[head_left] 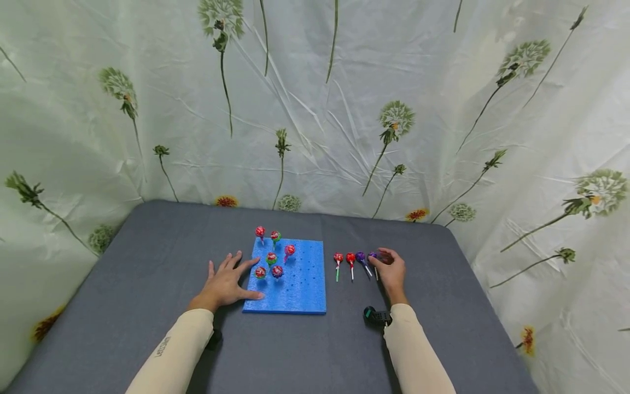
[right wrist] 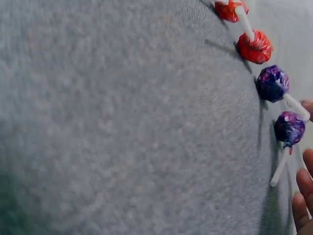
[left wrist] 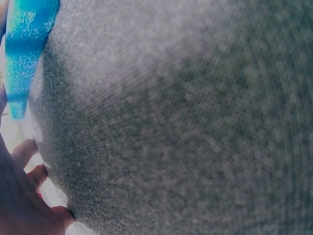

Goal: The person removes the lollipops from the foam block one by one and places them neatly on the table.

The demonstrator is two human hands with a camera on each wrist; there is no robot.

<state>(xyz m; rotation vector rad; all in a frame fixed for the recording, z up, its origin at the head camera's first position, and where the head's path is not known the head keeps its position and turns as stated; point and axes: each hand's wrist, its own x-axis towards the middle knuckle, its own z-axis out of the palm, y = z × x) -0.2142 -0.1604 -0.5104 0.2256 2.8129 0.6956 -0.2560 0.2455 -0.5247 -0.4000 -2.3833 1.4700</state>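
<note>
My left hand point(head_left: 226, 285) lies spread at the left edge of a blue foam board point(head_left: 307, 295), thumb and forefinger touching it. In the left wrist view, fingers point(left wrist: 36, 176) rest on the cloth beside the board. Several wrapped lollipops stand in the board, among them a pink one point(head_left: 289, 250) and a dark one point(head_left: 277, 272). Right of the board lies a row of lollipops: a red one with a green stick point(head_left: 338, 257), another red one point(head_left: 350, 258) and two purple ones point(head_left: 361, 256). My right hand point(head_left: 392, 274) reaches around the rightmost purple lollipop point(right wrist: 289, 128), its fingers apart.
Grey cloth point(head_left: 290, 355) covers the table. A dark device point(head_left: 376, 316) sits at my right wrist. White curtains point(head_left: 315, 109) printed with dandelions hang behind the table and along its sides. Small holes dot the right half of the board.
</note>
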